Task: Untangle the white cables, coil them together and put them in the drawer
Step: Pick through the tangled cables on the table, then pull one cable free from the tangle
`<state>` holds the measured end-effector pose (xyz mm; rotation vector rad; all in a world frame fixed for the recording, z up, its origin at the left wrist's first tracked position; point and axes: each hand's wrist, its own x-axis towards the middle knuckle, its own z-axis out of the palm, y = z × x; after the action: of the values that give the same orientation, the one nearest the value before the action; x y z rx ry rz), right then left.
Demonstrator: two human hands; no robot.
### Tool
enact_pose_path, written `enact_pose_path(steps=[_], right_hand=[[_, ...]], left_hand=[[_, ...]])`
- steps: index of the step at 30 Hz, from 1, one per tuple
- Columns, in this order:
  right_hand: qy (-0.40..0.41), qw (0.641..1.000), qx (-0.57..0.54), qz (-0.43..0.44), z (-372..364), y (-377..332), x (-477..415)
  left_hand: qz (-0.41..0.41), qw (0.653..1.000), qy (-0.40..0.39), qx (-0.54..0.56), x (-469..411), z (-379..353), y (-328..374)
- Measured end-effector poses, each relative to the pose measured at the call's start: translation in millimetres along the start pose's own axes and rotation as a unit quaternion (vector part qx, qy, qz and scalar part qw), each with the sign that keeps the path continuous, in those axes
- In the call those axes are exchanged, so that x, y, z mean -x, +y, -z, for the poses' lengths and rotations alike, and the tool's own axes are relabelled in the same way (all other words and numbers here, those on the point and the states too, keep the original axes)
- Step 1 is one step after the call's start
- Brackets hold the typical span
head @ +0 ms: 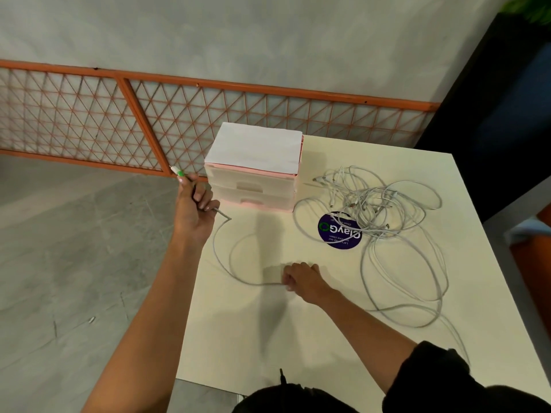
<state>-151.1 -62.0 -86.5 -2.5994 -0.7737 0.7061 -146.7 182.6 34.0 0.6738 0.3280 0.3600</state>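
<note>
A tangle of white cables (372,204) lies on the cream table (328,338), with long loops trailing toward its right edge. One cable (220,257) is pulled free to the left. My left hand (193,213) is shut on that cable's end, lifted beyond the table's left edge, and a green-and-white plug sticks out above my fist. My right hand (301,278) is shut on the same cable lower down, pressing it on the tabletop. A small pink-and-white drawer unit (253,174) stands at the table's back left, and both its drawers look closed.
A round dark-blue sticker (340,234) lies on the table under the tangle. An orange lattice fence (119,120) runs behind the table along a grey wall. Grey floor lies to the left. A dark cabinet (507,114) stands at the right.
</note>
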Motion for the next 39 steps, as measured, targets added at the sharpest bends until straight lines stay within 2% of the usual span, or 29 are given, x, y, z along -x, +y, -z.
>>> enact_pose_path(steps=[4, 7, 14, 17, 19, 21, 24, 29, 36, 39], right_hand=[[-0.035, 0.999, 0.014, -0.039, 12.5, 23.4, 8.5], [-0.078, 0.990, 0.082, -0.085, 33.0, 45.4, 18.2], [-0.097, 0.948, 0.153, -0.263, 51.9, 81.1, 32.3], [-0.083, 0.972, 0.077, -0.204, 57.5, 64.0, 19.7], [-0.031, 0.990, -0.092, -0.107, 62.1, 37.6, 6.8], [0.005, 0.971, -0.237, 0.001, 68.5, 0.0, -1.1], [0.015, 0.953, -0.288, 0.089, 68.8, -49.1, -13.0], [0.050, 0.941, -0.321, 0.096, 52.2, -62.0, -27.0], [-0.011, 0.942, -0.327, 0.073, 54.6, -53.5, -23.0], [-0.003, 0.955, -0.291, 0.051, 58.0, -36.9, -25.7]], left_hand=[[-0.010, 0.999, 0.005, -0.052, 1.6, 12.4, 1.1], [-0.014, 0.996, 0.015, -0.084, 3.1, 18.8, -0.8], [-0.003, 0.992, 0.032, -0.122, 8.0, 30.2, -15.8], [0.016, 0.994, 0.021, -0.110, 9.1, 30.6, -27.6], [0.029, 0.995, 0.013, -0.097, 10.3, 28.2, -36.3], [0.038, 0.996, 0.006, -0.082, 11.7, 24.4, -43.2], [0.045, 0.997, -0.008, -0.056, 12.1, 16.6, -48.6], [0.042, 0.997, -0.013, -0.061, 9.6, 12.0, -48.8], [0.037, 0.995, -0.013, -0.093, 4.2, 9.9, -51.7], [0.048, 0.993, -0.004, -0.107, 3.0, 8.0, -57.7]])
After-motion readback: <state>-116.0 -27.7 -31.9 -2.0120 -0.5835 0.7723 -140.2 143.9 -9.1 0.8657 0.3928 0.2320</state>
